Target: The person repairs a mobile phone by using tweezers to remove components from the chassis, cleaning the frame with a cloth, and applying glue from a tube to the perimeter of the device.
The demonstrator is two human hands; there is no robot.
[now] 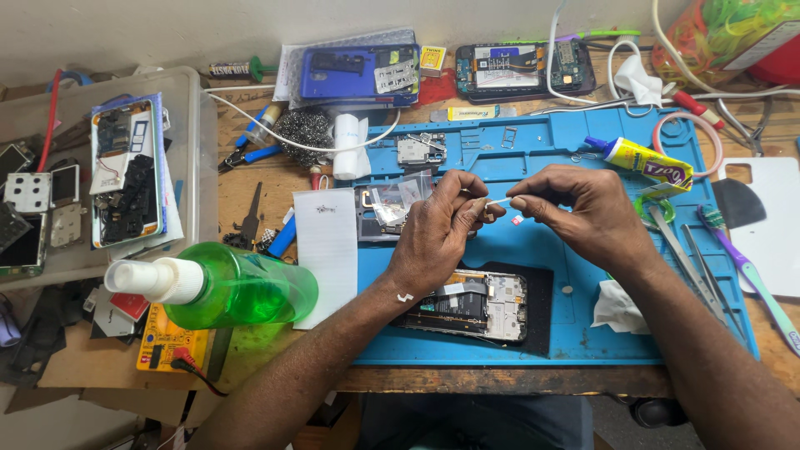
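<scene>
Head view: both hands work above the blue mat [542,250] on the desk [250,179], holding one small thin white strip [498,201] between them. The left hand [437,237] has its fingers [482,208] closed on the strip's left end; the right hand [583,208] has its fingers [521,202] pinched shut on the right end. The strip hangs just above the mat, over the opened phone [471,304] that lies below the left wrist. To do this step well, keep the pinch light and at the very ends only — the strip looks thin and would likely crease or stick to skin if grasped along its length. Hold both wrists low and steady, near the mat, so that a dropped piece lands on the blue surface and not among the clutter. Keep the glue tube [646,162] and the tweezers [687,267] within reach on the right — the green spray bottle [221,287] stands well apart on the left.
</scene>
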